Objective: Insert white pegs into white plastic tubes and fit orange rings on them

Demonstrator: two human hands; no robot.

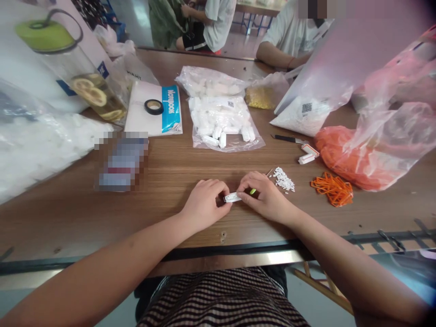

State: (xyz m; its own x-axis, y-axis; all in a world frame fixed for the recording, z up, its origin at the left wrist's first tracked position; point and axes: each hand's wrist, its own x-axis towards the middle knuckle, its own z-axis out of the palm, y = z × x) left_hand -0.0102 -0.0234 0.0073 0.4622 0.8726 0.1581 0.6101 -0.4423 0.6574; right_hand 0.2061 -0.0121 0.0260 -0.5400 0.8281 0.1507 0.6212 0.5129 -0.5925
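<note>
My left hand (pixel 204 202) and my right hand (pixel 267 195) meet over the wooden table (pixel 170 213) near its front edge. Between them they pinch a small white plastic strip (pixel 232 197), each hand on one end. A small yellow-green piece (pixel 252 191) pokes out under my right fingers. Just right of my right hand lies a little pile of tiny white parts (pixel 284 180). Further right is a heap of orange rubber bands (pixel 333 188).
A clear bag of white cylinders (pixel 223 120) lies mid-table, another bag (pixel 209 83) behind it. A notebook with a tape roll (pixel 154 106), a lemon-water jar (pixel 85 86), a knife (pixel 288 139), an orange bag (pixel 344 156) and big plastic bags surround. Other people sit across the table.
</note>
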